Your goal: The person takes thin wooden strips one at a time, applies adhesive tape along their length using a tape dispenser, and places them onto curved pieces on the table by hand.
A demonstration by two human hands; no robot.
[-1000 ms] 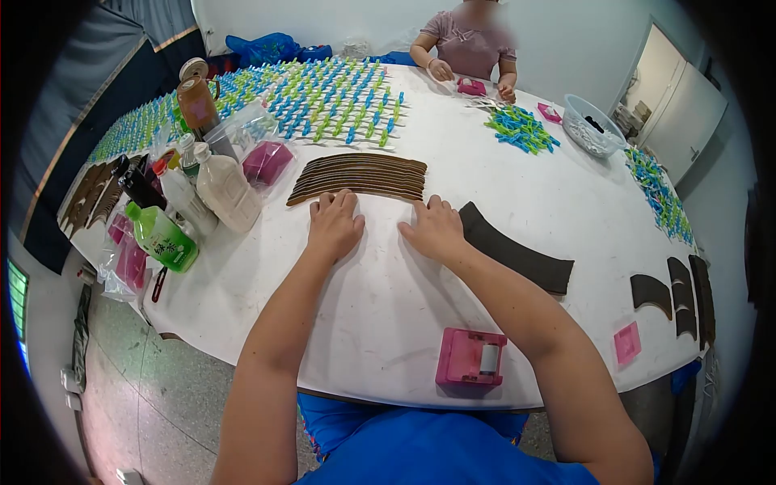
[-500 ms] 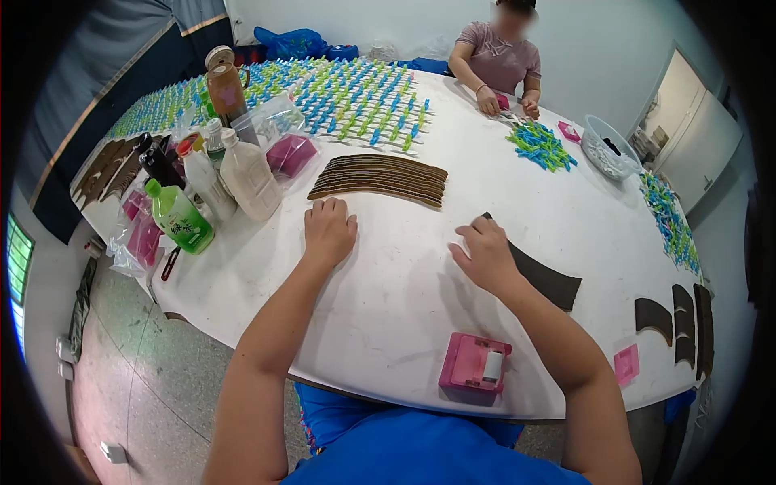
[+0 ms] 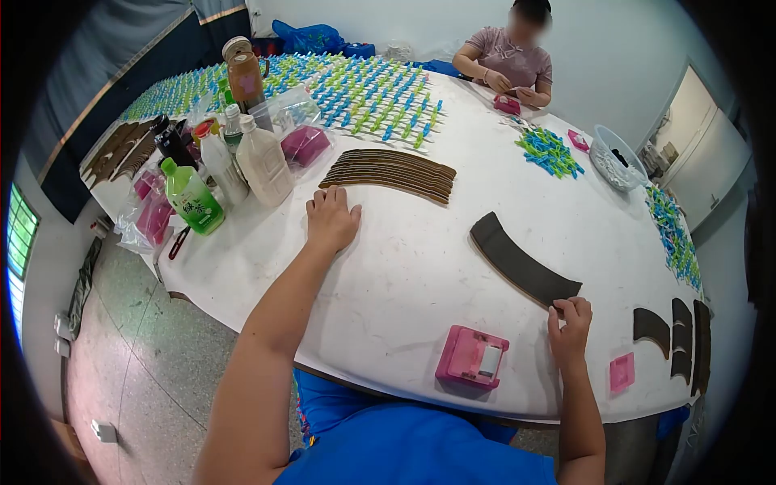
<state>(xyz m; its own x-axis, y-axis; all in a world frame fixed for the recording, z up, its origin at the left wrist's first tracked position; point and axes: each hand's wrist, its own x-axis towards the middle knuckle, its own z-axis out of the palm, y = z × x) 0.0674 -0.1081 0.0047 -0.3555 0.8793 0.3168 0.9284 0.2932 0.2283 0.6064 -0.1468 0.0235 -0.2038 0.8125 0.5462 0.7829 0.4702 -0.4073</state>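
Observation:
My left hand [image 3: 333, 220] rests on the white table with fingers loosely apart, its fingertips at the left front edge of a row of overlapping dark curved strips [image 3: 392, 178] with tan edges. It holds nothing. A single dark curved strip [image 3: 521, 260] lies by itself to the right of that row. My right hand [image 3: 571, 330] is at this strip's near right end, thumb and fingers closed on its edge. Between my arms, near the table's front edge, sits a pink box-shaped device [image 3: 471, 358] with a white part on top.
Bottles [image 3: 265, 170] and a brown flask [image 3: 245, 81] crowd the left. Blue and green clips [image 3: 380, 101] spread behind; more lie in a pile [image 3: 550, 152] near a clear basin [image 3: 614, 162]. More dark pieces [image 3: 651, 330] and a pink lid [image 3: 622, 372] lie right. A co-worker [image 3: 517, 61] sits opposite.
My right hand has moved from the single strip's far left end to its near right end, uncovering the strip. My left hand stays by the row. The co-worker's hands have shifted slightly.

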